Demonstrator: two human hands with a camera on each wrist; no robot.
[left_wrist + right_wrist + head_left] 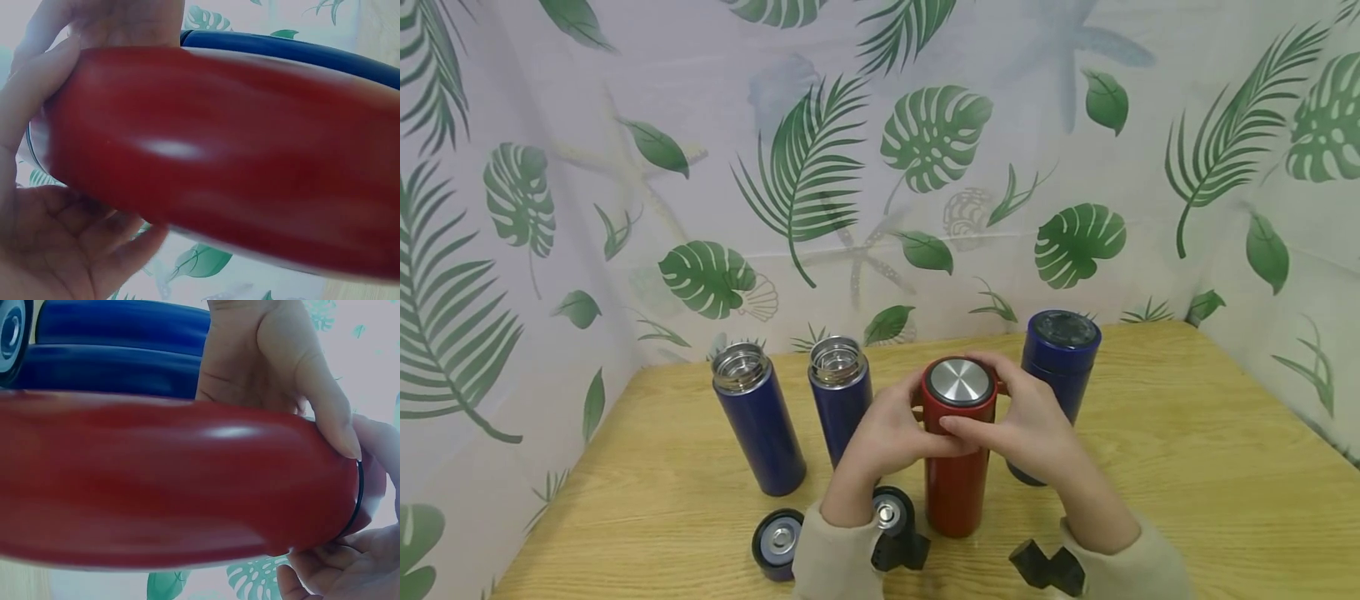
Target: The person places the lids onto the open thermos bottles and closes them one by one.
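A red thermos flask with a silver-topped, black-rimmed lid stands upright on the table. My left hand grips its upper part from the left, thumb across the front. From the right, my right hand holds the same upper part, and the thumbs come close together at the front. In both wrist views the red body fills the middle, with fingers around the lid end. Some fingertips are hidden behind the flask.
Two lidless blue flasks stand left of the red one. A blue flask with its lid on stands behind my right hand. Two loose lids lie near my left sleeve. Behind the wooden table hangs a leaf-patterned cloth.
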